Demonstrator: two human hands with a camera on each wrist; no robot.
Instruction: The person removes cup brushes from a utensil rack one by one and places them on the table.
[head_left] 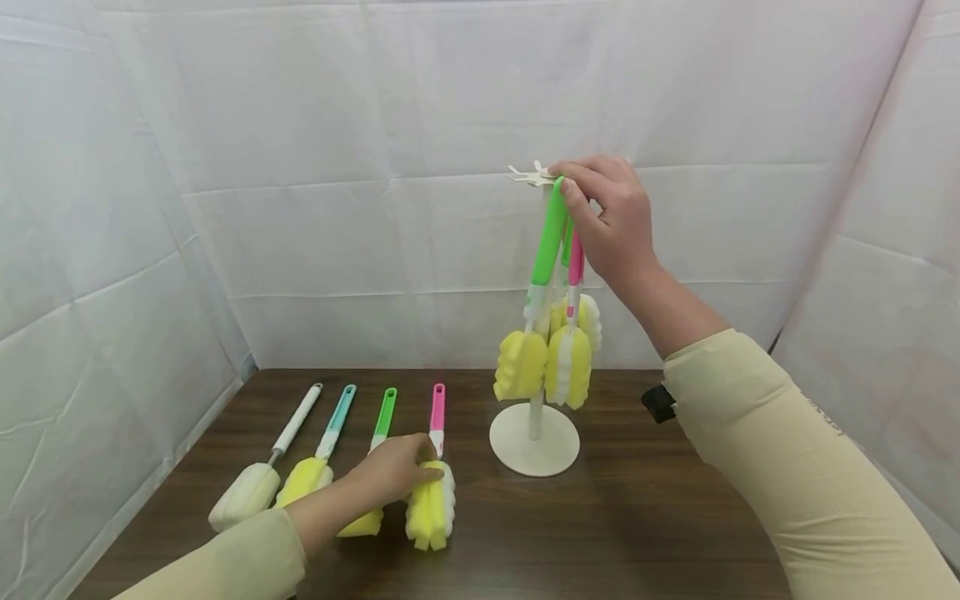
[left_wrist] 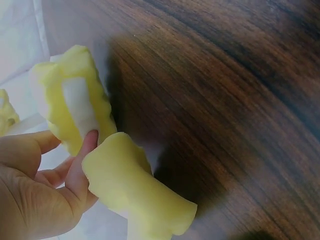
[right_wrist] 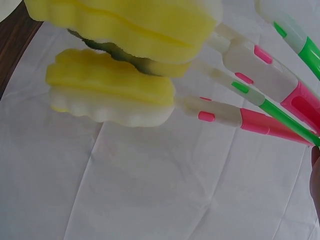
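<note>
Rack (head_left: 534,440): three sponge brushes hung, right hand (head_left: 611,218) pinching green brush (head_left: 542,275) at top hook | bench (head_left: 637,517) left of rack: four brushes left, left hand (head_left: 397,468) gripping pink brush (head_left: 432,492).

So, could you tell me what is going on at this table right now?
A person is handling sponge bottle brushes. The right hand pinches the top of a green-handled brush at the hooks of a white stand, where other brushes already hang. The left hand rests on the sponge head of a pink-handled brush, which lies on the wooden table in a row with three more.
</note>
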